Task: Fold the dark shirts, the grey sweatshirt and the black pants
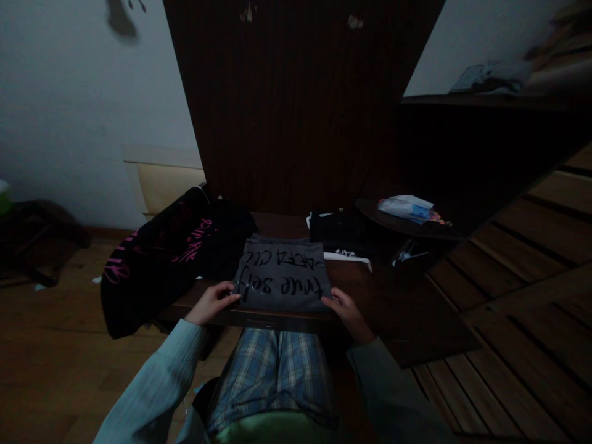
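Here, holding a folded grey garment flat on a dark wooden tabletop, close to its front edge. Marked across the upper face in large black lettering, apparently including "true self" in the nearer row; only partly legible in the row beyond. Pinching the near left corner between thumb and fingers of the left hand. Gripping the near right corner likewise, between thumb and fingers of the right hand. Closed on the fabric at both corners, well apart from each other.

Can see, just to the left, a loose black cloth with pink lettering, spread over the tabletop and hanging down past its left end. Hard to tell, in the gloom, whether touching the grey fabric or merely beside it. Can make out, past the far right corner, a dark folded item with white at its edge, and just nearer, a pale strip with dark marks.

Farther right, can see a crumpled white-and-blue packet resting on a rounded dark shelf. Backed by a tall dark wooden panel against a pale wall. Flanked on the far right by wooden slats, on the far left by a blurred dark piece of furniture above a wooden floor. Dressed in blue plaid trousers and long pale sleeves.
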### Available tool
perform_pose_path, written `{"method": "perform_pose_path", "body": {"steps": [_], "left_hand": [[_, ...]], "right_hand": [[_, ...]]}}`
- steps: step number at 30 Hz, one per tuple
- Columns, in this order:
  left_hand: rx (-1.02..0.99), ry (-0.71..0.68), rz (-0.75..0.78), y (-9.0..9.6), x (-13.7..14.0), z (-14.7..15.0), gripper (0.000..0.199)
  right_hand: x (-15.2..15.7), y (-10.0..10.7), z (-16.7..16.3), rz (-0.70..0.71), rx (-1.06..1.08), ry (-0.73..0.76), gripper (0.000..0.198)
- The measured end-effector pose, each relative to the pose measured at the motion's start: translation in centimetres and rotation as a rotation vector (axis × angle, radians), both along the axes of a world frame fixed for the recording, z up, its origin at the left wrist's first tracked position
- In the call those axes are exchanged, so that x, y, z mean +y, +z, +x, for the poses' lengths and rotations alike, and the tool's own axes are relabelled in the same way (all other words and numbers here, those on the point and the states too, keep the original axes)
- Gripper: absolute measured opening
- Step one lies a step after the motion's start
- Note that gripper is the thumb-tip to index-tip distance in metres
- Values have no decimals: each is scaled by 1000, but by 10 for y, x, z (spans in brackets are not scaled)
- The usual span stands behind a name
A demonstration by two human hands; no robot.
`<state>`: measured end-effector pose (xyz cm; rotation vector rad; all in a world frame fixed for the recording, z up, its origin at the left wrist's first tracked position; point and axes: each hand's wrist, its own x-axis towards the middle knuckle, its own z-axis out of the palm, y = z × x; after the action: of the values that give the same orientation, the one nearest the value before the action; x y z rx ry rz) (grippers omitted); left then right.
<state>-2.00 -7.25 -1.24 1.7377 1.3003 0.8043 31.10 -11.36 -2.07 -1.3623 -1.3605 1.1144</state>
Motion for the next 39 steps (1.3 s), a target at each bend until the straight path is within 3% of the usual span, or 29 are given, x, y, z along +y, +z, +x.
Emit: {"method": "perform_pose_path", "body": {"steps": [4,9,14,19,22,24,28,33,35,39], "left_hand": [[-15,13,16,7,-4,4,40],[20,137,6,9,-7,17,44],[76,260,25,0,1,31,44],[342,366,14,-4,4,39,36],[410,302,23,1,5,36,33],[427,254,88,6,10,29,33],[428,259,205,16,36,19,42],[151,200,3,21,89,31,54],[68,165,69,20,105,37,57],[47,81,242,16,122,43,43]], "right_hand": [[-2,-7,-2,28,2,-37,42],[6,-13,-1,30,-95,-75,47],[42,3,-4,38,-306,-128,45],[73,24,-4,25,-762,-233,34],[93,38,4,166,-896,-250,26],[109,44,10,283,-908,-182,18],[140,45,16,373,-949,-22,18],[153,39,9,323,-1040,15,7],[153,42,8,297,-1039,34,4],[153,50,9,262,-971,-18,5]]}}
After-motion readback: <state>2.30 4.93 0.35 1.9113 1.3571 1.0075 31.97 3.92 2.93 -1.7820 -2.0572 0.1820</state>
